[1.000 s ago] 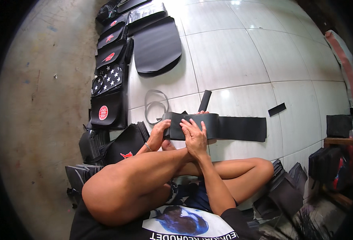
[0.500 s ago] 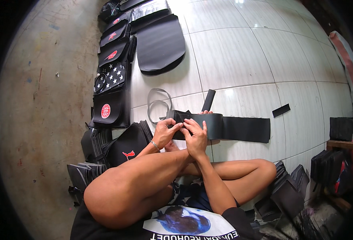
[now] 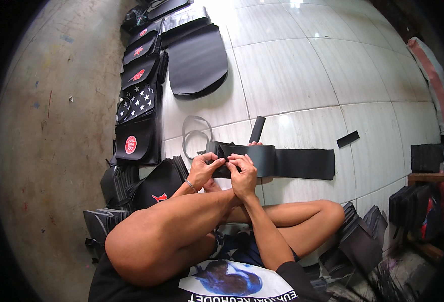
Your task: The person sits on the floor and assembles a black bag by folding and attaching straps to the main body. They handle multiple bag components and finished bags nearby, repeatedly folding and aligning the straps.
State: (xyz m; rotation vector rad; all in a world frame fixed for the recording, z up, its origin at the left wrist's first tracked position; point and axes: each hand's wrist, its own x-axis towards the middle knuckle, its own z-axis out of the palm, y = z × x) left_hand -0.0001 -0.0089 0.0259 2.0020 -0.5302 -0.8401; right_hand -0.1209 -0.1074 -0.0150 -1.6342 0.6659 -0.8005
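Note:
A long black strip of leather-like material (image 3: 304,163) stretches rightward over the floor, with its left end curled up between my hands. My left hand (image 3: 201,170) pinches the folded black edge between thumb and fingers. Close beside it, my right hand (image 3: 242,170) grips the same end, fingertips nearly meeting the left ones. What exactly the fingertips press together is too small to make out. A thin grey strap (image 3: 196,135) loops on the floor left of the strip. Behind the strip lies a narrow black piece (image 3: 256,130). My foot sits partly under the material.
Black flaps with red emblems (image 3: 130,144) line the left side, one star-patterned (image 3: 136,102). A stack of rounded black panels (image 3: 199,60) lies farther off. A small black scrap (image 3: 348,139) is on the right. More black stacks (image 3: 365,239) stand by my right knee.
The whole view has shifted slightly. My right fingers have drawn in closer together at the strip's folded end; both hands stay on it.

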